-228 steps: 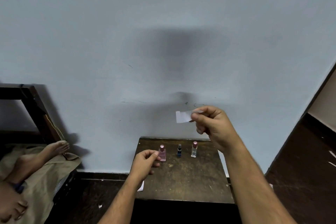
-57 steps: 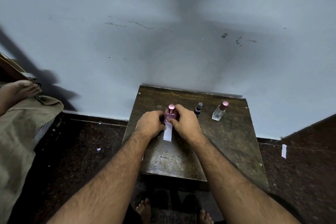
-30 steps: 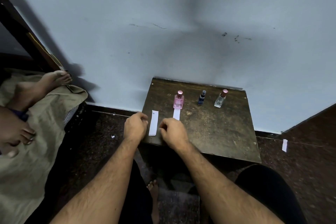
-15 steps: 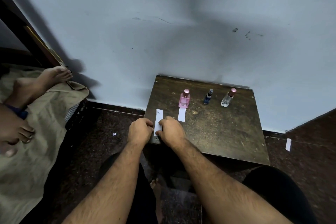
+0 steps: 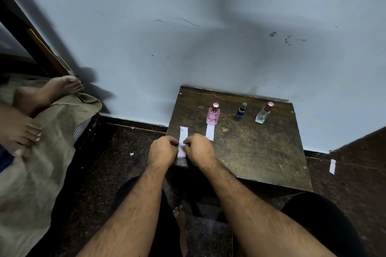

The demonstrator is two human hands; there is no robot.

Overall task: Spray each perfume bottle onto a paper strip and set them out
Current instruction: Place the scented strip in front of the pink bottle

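Three perfume bottles stand in a row at the back of a small dark wooden table (image 5: 261, 152): a pink bottle (image 5: 213, 114), a small blue bottle (image 5: 240, 111) and a clear bottle with a pink cap (image 5: 263, 113). One white paper strip (image 5: 210, 132) lies flat right in front of the pink bottle. A second paper strip (image 5: 183, 140) lies near the table's front left corner. My left hand (image 5: 161, 150) and my right hand (image 5: 198, 149) both pinch its near end with curled fingers.
A blue wall rises directly behind the table. Another person's bare feet (image 5: 48, 94) rest on a tan cloth (image 5: 41, 162) at the left. A stray paper strip (image 5: 332, 166) lies on the dark floor at the right. My knees sit below the table's front edge.
Both hands have closed in on the left strip's near end, my right hand shifting left onto it. The strip by the pink bottle and the bottles have stayed put.
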